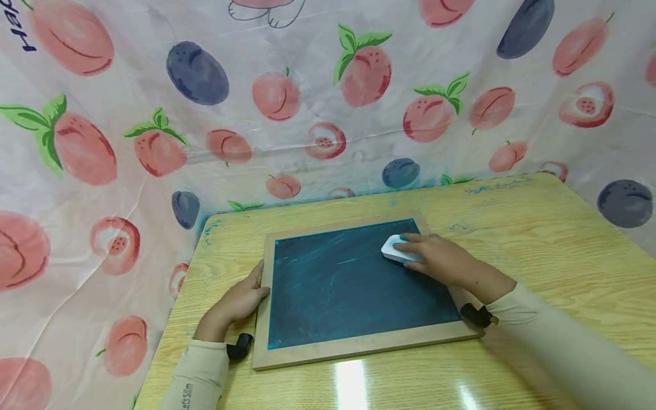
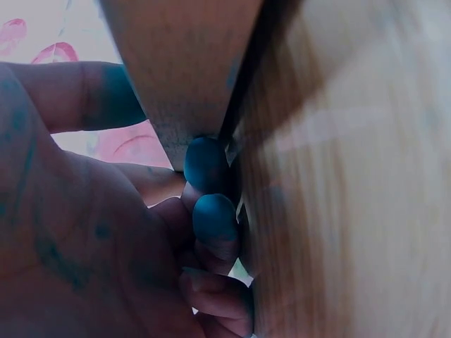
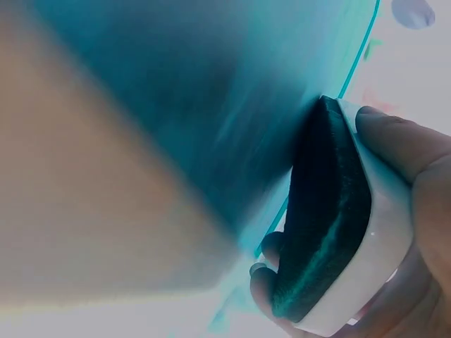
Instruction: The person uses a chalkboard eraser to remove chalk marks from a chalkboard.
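Note:
A small chalkboard (image 1: 328, 296) with a wooden frame lies on the table, its dark face smeared with faint blue chalk. My left hand (image 1: 241, 299) grips the frame's left side. In the left wrist view, the thumb reaches the frame (image 2: 183, 70) and curled fingers (image 2: 206, 165) with blue-stained tips meet its lower edge by the tabletop. Over the board's upper right, my right hand (image 1: 443, 259) holds a white board eraser (image 1: 393, 250). The right wrist view shows the eraser's dark felt (image 3: 328, 211) streaked with blue chalk and tilted, with its upper end close to the board.
The wood-grain table (image 1: 538, 245) extends right of the board and carries blue chalk dust at its far edge. A fruit-print cloth (image 1: 318, 74) hangs behind and along the left side. Small black devices, one of them a left wrist camera (image 1: 240, 347), sit at both wrists.

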A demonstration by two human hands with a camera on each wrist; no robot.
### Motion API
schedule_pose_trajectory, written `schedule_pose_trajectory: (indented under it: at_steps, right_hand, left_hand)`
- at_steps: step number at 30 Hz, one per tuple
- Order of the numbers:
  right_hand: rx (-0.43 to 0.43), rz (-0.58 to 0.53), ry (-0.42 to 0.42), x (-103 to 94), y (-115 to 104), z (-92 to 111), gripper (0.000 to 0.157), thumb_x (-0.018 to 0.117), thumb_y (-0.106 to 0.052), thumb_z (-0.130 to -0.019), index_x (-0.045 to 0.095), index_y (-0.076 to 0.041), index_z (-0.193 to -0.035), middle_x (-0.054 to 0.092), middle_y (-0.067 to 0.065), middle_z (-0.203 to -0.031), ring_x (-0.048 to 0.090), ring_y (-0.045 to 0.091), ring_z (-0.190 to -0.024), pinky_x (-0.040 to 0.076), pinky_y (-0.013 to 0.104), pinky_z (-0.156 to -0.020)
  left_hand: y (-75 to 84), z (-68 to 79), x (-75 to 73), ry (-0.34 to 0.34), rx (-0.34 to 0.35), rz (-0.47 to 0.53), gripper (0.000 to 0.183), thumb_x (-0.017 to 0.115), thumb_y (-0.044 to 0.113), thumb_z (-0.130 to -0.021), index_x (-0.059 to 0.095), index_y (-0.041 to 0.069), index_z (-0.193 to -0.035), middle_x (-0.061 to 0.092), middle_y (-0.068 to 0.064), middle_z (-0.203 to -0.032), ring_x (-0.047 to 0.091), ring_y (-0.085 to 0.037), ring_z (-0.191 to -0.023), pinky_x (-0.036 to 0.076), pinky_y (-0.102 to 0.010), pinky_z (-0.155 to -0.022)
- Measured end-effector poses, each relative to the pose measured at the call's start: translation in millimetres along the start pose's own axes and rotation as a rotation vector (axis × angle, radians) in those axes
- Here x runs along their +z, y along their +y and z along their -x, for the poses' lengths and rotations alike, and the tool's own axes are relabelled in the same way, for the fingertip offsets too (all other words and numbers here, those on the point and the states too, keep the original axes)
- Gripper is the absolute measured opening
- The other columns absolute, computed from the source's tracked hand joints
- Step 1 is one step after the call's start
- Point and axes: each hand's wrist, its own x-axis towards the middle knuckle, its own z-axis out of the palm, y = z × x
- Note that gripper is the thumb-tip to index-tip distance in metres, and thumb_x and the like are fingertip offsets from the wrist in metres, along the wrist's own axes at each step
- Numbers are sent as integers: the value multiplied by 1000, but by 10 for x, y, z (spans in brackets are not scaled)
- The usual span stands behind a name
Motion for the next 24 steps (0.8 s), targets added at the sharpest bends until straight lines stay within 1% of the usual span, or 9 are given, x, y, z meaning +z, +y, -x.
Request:
schedule_pose_trajectory:
  at_steps: [5,7,11,18,21,24]
  right_hand:
    - [63,1,6,-59,148,122,47,62,-24,-88,52,-12,-133,44,22,-138,52,42,-114,42,55,-90]
    - [70,-6,2,-70,172,146,47,62,-24,-88,52,-12,-133,43,22,-138,51,42,-115,41,56,-91]
    - [56,-15,7,-72,188,151,47,62,-24,-88,52,-12,-132,44,22,-138,51,43,-115,41,56,-90]
    - [27,-11,15,-51,131,92,46,61,-24,-88,53,-11,-132,46,21,-136,52,42,-113,43,53,-89]
    - [-2,-2,13,-14,49,12,46,61,-26,-88,53,-12,-131,47,20,-136,53,40,-113,44,52,-89]
    - [-32,8,-3,9,-79,-78,46,60,-28,-89,53,-13,-132,47,19,-136,53,38,-115,43,52,-91]
  left_hand:
    - [0,3,-6,-2,5,3,69,40,31,-95,-1,23,-150,43,-23,-138,57,-31,-110,42,-48,-90]
    - [0,4,-6,-3,7,6,69,40,31,-95,-1,23,-150,42,-23,-139,56,-31,-110,42,-48,-90]
    - [-6,6,-4,-5,14,19,69,40,30,-95,-1,23,-150,41,-22,-140,55,-32,-113,41,-49,-92]
    - [-9,14,-11,0,20,27,68,40,29,-95,0,22,-150,41,-21,-140,54,-32,-115,40,-49,-93]
    - [-1,16,-10,1,15,29,69,41,29,-95,0,22,-150,43,-22,-138,57,-30,-111,41,-48,-92]
    - [2,8,-7,2,9,28,69,41,30,-95,0,21,-150,46,-23,-136,59,-28,-107,42,-47,-90]
